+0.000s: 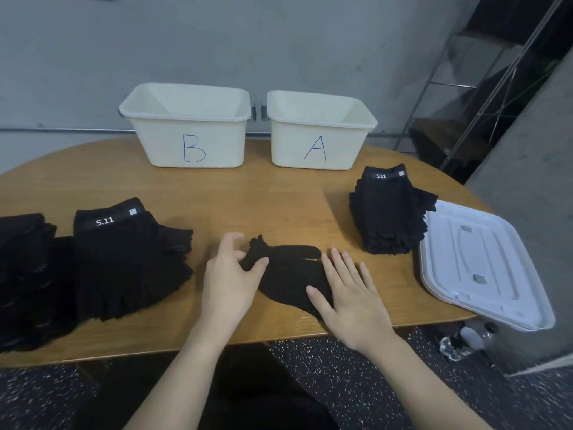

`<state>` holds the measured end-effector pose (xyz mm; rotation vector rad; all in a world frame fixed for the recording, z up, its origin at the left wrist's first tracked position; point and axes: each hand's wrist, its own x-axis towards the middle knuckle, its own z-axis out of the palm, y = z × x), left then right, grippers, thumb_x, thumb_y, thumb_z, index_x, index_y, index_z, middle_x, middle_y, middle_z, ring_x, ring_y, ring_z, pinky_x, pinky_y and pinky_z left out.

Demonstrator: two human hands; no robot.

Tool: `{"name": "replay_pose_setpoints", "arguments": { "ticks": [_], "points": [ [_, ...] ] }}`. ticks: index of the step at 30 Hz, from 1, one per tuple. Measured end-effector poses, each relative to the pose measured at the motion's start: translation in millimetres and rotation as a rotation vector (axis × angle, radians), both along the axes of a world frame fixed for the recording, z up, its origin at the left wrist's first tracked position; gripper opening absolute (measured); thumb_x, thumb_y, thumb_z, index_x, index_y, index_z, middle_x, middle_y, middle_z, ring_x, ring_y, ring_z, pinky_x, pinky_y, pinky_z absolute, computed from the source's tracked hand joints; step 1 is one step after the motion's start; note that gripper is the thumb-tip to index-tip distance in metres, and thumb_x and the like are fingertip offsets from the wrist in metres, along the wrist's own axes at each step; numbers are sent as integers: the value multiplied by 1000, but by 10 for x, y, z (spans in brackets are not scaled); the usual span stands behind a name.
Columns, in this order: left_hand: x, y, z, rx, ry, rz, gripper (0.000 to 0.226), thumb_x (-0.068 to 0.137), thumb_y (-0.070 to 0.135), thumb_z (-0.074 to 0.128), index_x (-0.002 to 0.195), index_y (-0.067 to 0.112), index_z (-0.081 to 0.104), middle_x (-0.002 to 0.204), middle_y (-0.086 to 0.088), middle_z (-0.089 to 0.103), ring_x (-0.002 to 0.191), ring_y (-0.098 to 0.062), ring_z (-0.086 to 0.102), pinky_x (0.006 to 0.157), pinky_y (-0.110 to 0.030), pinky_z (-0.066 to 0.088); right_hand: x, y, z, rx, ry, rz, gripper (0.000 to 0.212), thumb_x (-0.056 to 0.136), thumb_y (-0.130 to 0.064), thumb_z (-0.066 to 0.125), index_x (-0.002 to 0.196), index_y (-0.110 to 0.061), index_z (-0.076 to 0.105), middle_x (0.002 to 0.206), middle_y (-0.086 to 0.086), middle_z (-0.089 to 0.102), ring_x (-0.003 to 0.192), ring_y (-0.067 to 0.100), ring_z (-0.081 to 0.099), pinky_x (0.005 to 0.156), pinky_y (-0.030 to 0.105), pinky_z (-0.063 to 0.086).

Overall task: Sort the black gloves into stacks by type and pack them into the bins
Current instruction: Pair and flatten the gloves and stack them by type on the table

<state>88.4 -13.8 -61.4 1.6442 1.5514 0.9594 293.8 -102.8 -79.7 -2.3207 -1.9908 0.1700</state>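
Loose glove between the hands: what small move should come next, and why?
Probably smooth it flat. The left hand pinches the bunched end of the loose glove while the right hand lies flat on it; it is still crumpled, unlike the tidy right stack.

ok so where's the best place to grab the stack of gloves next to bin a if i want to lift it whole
Probably the two long sides of the stack of gloves, one hand on each, low near the table, coming from above. It is a tall pile of loose layers with ragged finger ends toward you, so squeezing the sides low should keep the layers together better than pinching the labelled cuff on top.
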Motion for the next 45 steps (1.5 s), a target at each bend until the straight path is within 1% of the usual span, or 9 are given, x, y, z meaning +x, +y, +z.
{"name": "replay_pose_setpoints", "arguments": {
  "ticks": [4, 7, 10, 19, 30, 35, 38, 42, 45],
  "points": [
    [67, -33, 15, 6, -134, 105, 50, 88, 24, 82, 134, 17, 63, 117, -2, 74, 105, -17, 68, 93, -29, 54, -157, 5, -8, 37, 25, -91, 81, 97, -71, -3, 163, -25, -8, 170, -4, -15, 155, 12, -22, 126, 37, -14],
    [44, 47, 60, 68, -214, 162, 30, 89, 15, 80, 119, 13, 74, 110, 2, 75, 90, 5, 65, 81, -5, 45, -230, -9, 3, 55, 85, -69, 78, 100, -70, 2, 163, -26, -8, 170, -5, -14, 154, 10, -22, 125, 34, -15],
    [-26, 150, 155, 171, -237, 174, 24, 91, 15, 79, 115, 16, 76, 100, 20, 69, 84, 17, 61, 80, 0, 43, -205, -39, 38, 54, 97, 5, 77, 101, -70, 9, 164, -27, -5, 170, -9, -15, 153, 6, -24, 124, 32, -16],
    [-4, -156, 82, 490, 21, -139, 25, 95, 21, 72, 119, 17, 75, 109, 9, 76, 99, -3, 71, 86, -21, 59, -135, -190, 27, 154, 117, 13, 74, 103, -66, 10, 164, -25, 15, 170, -11, 5, 154, 0, -14, 127, 31, -10],
    [199, -262, -77, 588, 332, -207, 32, 83, 7, 84, 114, 6, 76, 94, -5, 79, 78, -21, 76, 66, -36, 64, -207, -191, -78, 164, 12, 27, 67, 107, -58, 13, 161, -22, 26, 169, -5, 15, 157, 8, 2, 128, 39, 6],
    [230, -353, -137, 547, 483, -313, 38, 80, 22, 87, 113, 6, 76, 105, -9, 79, 97, -24, 77, 77, -36, 63, -202, -193, -97, 155, 0, 22, 67, 107, -58, 11, 162, -22, 25, 169, -5, 14, 157, 8, 3, 129, 40, 12],
    [220, -393, -130, 557, 490, -337, 33, 98, 36, 66, 113, 8, 77, 114, -8, 77, 111, -22, 73, 90, -37, 62, -201, -191, -100, 150, 7, 24, 69, 106, -59, 8, 161, -21, 27, 169, -4, 16, 157, 9, 5, 129, 41, 14],
    [156, -213, -46, 602, 465, -350, 41, 107, 32, 42, 119, 12, 76, 131, -7, 71, 129, -21, 62, 115, -36, 41, -200, -194, -99, 145, 3, 23, 68, 107, -58, 9, 162, -22, 24, 169, -5, 13, 157, 9, 3, 129, 40, 11],
    [121, -6, 24, 484, 583, -473, 47, 111, 37, 34, 153, 20, 48, 166, 1, 34, 156, -14, 23, 125, -30, 8, -204, -194, -94, 149, -1, 20, 67, 107, -58, 11, 162, -22, 24, 169, -5, 14, 158, 9, 3, 129, 40, 10]
  ]
}}
